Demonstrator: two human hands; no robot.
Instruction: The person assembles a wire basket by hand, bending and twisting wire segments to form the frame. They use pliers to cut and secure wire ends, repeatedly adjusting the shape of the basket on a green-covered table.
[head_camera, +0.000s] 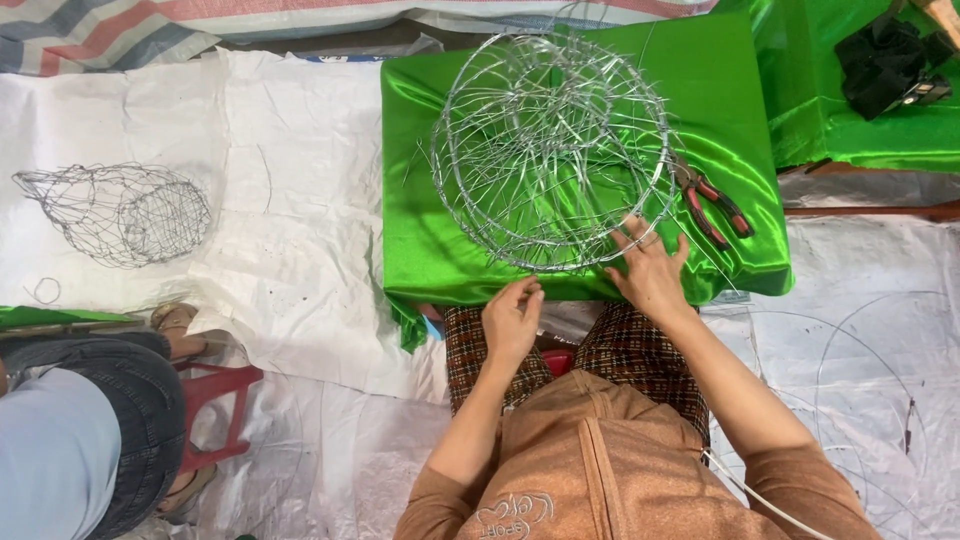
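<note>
A round basket frame of silver wire lies on a low table draped in shiny green cloth. My right hand rests flat on the cloth at the frame's near right rim, fingers spread and touching the wires. At the table's near edge, just below the frame, my left hand is curled with its fingertips pinched together; whether a thin wire is in them I cannot tell. Red-handled pliers lie on the cloth right of the frame.
A finished wire cage lies on white sheeting to the left. Another person sits on a red stool at bottom left. Wire hoops lie on the floor at right. A black object sits on a second green-covered surface.
</note>
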